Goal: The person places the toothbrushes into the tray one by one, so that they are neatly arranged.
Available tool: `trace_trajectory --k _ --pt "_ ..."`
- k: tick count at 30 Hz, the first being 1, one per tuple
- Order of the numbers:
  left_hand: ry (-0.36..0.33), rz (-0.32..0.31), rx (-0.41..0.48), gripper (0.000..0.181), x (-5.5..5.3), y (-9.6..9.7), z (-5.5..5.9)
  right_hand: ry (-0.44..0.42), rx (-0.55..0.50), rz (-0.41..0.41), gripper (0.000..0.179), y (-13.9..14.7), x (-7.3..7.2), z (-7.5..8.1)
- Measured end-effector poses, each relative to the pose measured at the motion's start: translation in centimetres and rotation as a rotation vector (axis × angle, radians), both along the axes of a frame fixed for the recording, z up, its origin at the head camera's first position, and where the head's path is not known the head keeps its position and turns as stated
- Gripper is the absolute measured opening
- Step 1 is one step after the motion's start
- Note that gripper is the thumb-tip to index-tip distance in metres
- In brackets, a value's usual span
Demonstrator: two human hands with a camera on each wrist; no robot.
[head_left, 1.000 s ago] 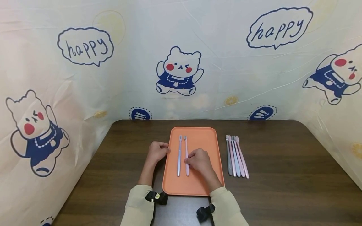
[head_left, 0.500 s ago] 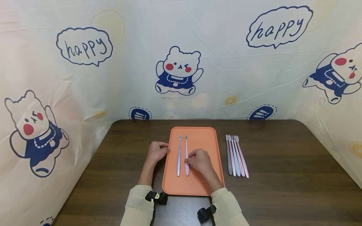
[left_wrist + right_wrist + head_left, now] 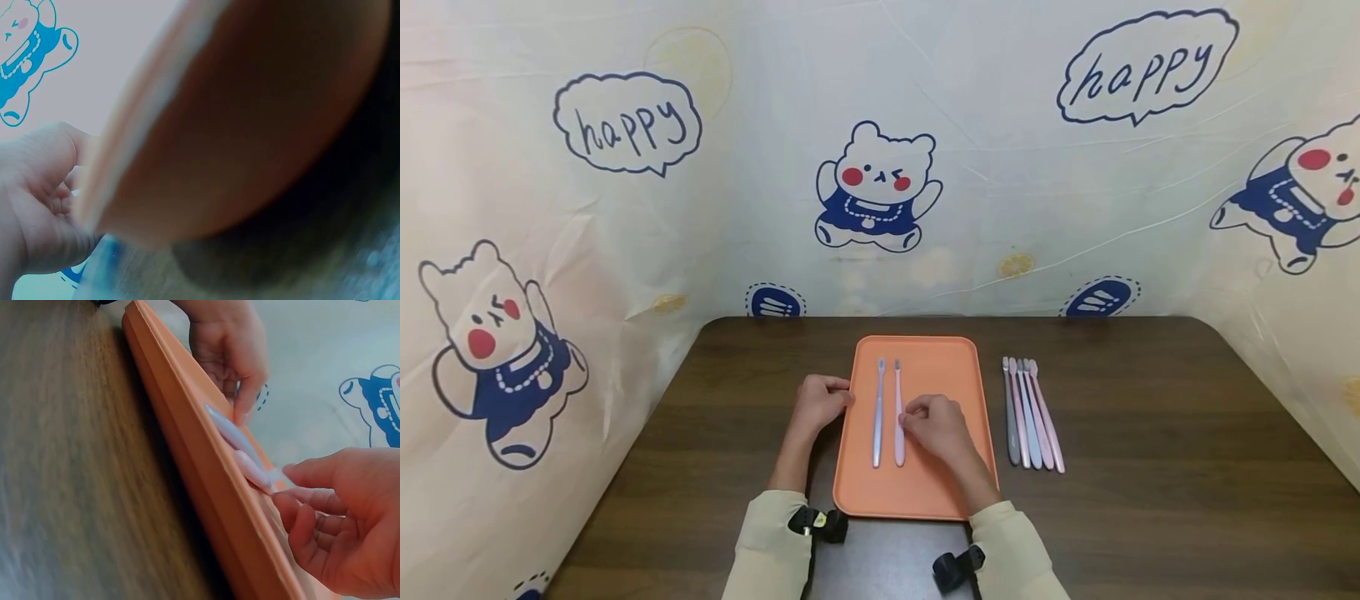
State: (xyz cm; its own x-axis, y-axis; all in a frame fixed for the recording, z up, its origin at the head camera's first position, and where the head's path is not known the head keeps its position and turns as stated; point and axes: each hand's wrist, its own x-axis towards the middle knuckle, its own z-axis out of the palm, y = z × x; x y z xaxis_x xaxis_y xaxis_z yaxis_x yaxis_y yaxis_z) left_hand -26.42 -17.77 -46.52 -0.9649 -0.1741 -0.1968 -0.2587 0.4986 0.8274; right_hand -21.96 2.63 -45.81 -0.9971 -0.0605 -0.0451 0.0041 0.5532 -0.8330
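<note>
An orange tray [image 3: 940, 492] lies on the table with two toothbrushes on it, side by side and lengthwise. One is a blue toothbrush [image 3: 877, 425]; to its right is a pink toothbrush [image 3: 898, 392]. My right hand [image 3: 942, 427] is over the tray, fingertips right beside the pink handle. In the right wrist view, thumb and forefinger of the right hand [image 3: 350, 519] stand apart near the pink toothbrush [image 3: 250, 470]. My left hand [image 3: 817, 404] holds the tray's left rim; in the left wrist view the tray [image 3: 237, 125] hides part of the left hand [image 3: 44, 194].
Several toothbrushes [image 3: 1032, 421] in grey, pink and blue lie close together on the brown table [image 3: 1150, 467], right of the tray. A patterned cloth [image 3: 985, 167] hangs behind the table and at both sides. A black wrist camera [image 3: 958, 568] is on each sleeve.
My right fingertips have shifted slightly right and let go of the pink toothbrush, which now lies straighter, nearly parallel to the blue one. My left hand stays at the rim.
</note>
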Motion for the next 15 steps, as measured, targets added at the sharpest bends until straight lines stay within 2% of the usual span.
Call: trace_trajectory --k 8,12,15 --pt "0.024 -0.010 -0.001 0.027 0.1 0.0 0.0 0.147 0.018 -0.007 0.013 1.9 -0.4 0.2" --pt "0.023 -0.013 0.004 0.027 0.1 0.0 0.0 0.176 0.018 -0.020 0.011 2.9 -0.6 0.4" --pt "0.018 -0.013 0.002 0.026 0.1 0.0 -0.1 0.166 0.016 -0.033 0.012 3.4 -0.6 0.6"
